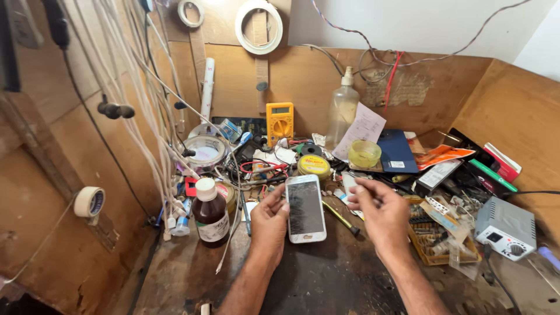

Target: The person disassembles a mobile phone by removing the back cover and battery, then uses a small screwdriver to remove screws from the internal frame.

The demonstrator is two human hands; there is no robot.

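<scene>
Nearest: dark, scuffed counter [326, 280], both forearms coming in from bottom edge. Left hand [269, 224] grips a white smartphone [305, 208] by its left edge, thumb on the side; phone lies roughly flat, screen up, glass cracked, home button toward the person. Right hand [382, 216] is just right of the phone, not touching it; fingers curled w/ tips pinched together near the top. Can't tell if anything small is held in the pinch.

Btwn phone & right hand: a thin yellow-handled tool [341, 217] on the counter. Left of left hand: brown glass bottle [210, 213] w/ white cap, upright. Right side: tray of small parts [434, 236], then a grey power supply box [506, 227] near the right wall.

Further back: round yellow tin [314, 165], a red wire tangle, roll of tape [205, 150], small yellow-green bowl [364, 153], blue folder [396, 151]. At the back wall: yellow multimeter [280, 121] standing upright, clear pump bottle [343, 108] beside it. White cables [134, 87] hang down the left wall; a tape roll [90, 202] is mounted lower on it.
</scene>
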